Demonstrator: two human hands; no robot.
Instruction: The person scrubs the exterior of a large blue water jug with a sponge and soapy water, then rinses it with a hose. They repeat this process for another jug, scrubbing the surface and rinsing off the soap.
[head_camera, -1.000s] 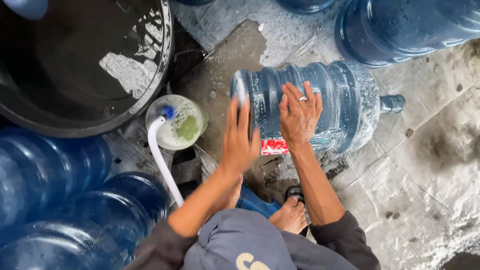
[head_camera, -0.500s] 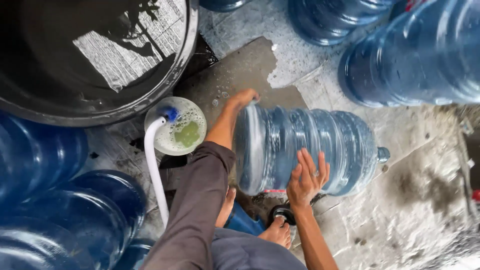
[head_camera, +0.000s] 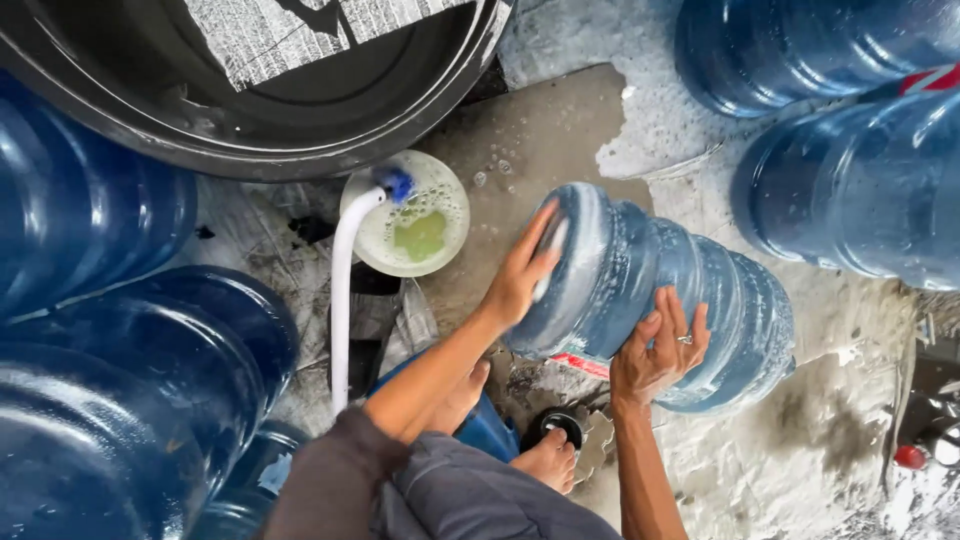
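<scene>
Head view: a blue water jug (head_camera: 660, 300) lies on its side on wet concrete, long axis running left to right.

Left hand (head_camera: 520, 275) presses flat on the jug's left-end base; right hand (head_camera: 660, 350) spreads open on its near side, neither gripping.

Bare wet floor (head_camera: 560, 130) lies open beyond my left hand (head_camera: 520, 280). Upright jugs (head_camera: 850, 180) crowd my right, stacked jugs (head_camera: 130, 380) wall my left, and the black tub (head_camera: 300, 140) and small bowl (head_camera: 372, 245) block ahead-left.
</scene>
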